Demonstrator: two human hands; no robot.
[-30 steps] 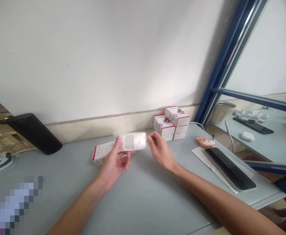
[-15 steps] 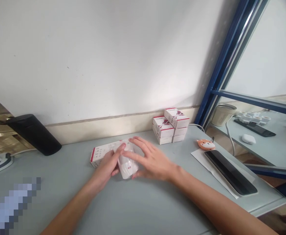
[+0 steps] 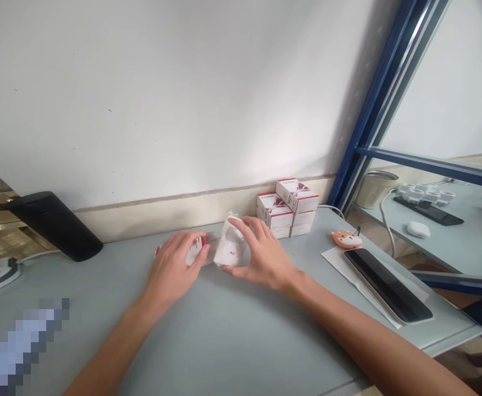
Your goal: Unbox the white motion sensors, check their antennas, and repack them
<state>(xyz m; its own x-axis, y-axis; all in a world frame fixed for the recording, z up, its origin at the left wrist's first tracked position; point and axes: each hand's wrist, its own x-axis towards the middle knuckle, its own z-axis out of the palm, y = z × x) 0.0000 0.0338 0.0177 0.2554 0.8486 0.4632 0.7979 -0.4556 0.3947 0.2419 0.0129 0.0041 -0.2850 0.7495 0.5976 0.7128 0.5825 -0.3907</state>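
My left hand (image 3: 175, 267) is closed over a small white and red carton (image 3: 194, 252), which lies on the grey table (image 3: 208, 341). Its fingers cover much of the carton. What looks like a clear flap or bag edge (image 3: 212, 245) shows at the carton's right end. Just to the right, my right hand (image 3: 263, 253) grips a white object in clear plastic wrap (image 3: 229, 245), with the thumb low and the fingers over its top. A small red mark shows on the wrapped object; its exact kind I cannot make out.
Several white and red cartons (image 3: 288, 206) are stacked against the wall. On the right lie an orange animal-faced case (image 3: 347, 238) and a phone (image 3: 389, 285) on white paper (image 3: 335, 261). A black cylindrical object (image 3: 57, 225) leans at left. A blue-framed glass panel (image 3: 434, 170) borders the right.
My left hand has let go of the wrapped object and moved left onto the carton. The right hand now holds the wrapped object alone, a little farther right and up.
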